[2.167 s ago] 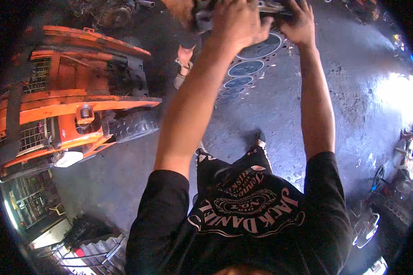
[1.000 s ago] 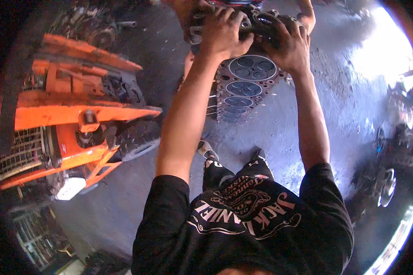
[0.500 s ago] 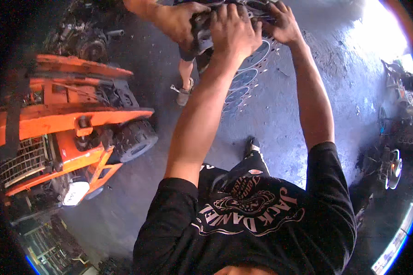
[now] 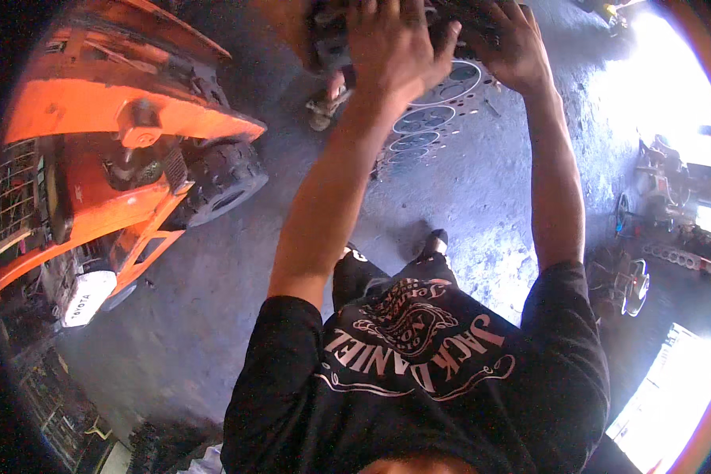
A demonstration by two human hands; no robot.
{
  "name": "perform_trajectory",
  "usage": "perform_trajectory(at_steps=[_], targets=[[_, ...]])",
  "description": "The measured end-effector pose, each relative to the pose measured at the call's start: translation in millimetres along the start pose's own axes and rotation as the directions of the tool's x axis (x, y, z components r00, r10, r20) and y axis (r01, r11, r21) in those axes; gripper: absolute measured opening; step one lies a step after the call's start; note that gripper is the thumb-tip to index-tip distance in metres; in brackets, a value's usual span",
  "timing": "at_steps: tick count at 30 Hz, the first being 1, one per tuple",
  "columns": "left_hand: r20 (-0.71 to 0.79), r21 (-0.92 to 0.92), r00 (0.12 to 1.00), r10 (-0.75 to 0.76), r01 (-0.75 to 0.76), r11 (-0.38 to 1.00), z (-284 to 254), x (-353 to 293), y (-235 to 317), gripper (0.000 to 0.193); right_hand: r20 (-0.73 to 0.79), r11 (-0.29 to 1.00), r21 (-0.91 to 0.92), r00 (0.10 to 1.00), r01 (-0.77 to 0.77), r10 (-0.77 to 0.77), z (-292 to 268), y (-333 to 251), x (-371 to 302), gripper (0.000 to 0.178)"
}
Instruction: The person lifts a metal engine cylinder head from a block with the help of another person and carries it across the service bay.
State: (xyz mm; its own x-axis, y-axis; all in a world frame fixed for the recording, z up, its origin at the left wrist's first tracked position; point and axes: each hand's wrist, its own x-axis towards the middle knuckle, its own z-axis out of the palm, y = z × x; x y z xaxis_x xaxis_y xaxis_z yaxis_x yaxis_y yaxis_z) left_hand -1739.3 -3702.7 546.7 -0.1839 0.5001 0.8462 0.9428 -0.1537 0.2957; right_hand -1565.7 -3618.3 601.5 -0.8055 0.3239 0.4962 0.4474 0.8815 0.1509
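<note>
At the top edge of the view, my left hand (image 4: 395,49) lies over a dark, greasy metal part (image 4: 444,11) with its fingers stretched and its thumb apart. My right hand (image 4: 517,52) is on the right side of the same part, fingers spread, their tips partly cut off by the frame. Below the hands shows what looks like a head gasket (image 4: 436,105), a row of large rings with small holes along its side. Another person's blurred arm (image 4: 283,22) comes in at the upper left, next to the part.
An orange forklift (image 4: 134,207) with a black tyre (image 4: 223,183) stands on the left. The other person's shoe (image 4: 324,109) is on the grey floor (image 4: 292,237). Machine parts (image 4: 671,189) and a pedal-like wheeled item (image 4: 633,286) line the right, near bright daylight.
The view has shifted, so the hands and dark part sit higher and are more cut off. The other person's hand has mostly left view. My left hand's fingers look more blurred.
</note>
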Motion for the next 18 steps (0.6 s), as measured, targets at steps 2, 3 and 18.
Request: perform_trajectory(at_steps=[2,3,18], targets=[[0.038,-0.116,0.998,-0.049,0.053,0.992,-4.0,3.8,-19.5,0.049,0.099,0.976,-0.217,0.995,0.015,0.007,6.2,-4.4,-2.7,0.058],[0.113,-0.158,0.99,-0.081,0.098,0.982,-6.0,6.8,-22.9,0.048,0.034,0.972,-0.233,0.998,-0.04,0.05,10.3,-9.5,-9.8,0.061],[0.161,-0.498,0.937,0.31,-0.194,0.845,13.8,-63.7,247.2,0.027,-0.42,0.709,-0.233,0.726,-0.666,0.544,-124.0,-72.2,-301.4,0.05]])
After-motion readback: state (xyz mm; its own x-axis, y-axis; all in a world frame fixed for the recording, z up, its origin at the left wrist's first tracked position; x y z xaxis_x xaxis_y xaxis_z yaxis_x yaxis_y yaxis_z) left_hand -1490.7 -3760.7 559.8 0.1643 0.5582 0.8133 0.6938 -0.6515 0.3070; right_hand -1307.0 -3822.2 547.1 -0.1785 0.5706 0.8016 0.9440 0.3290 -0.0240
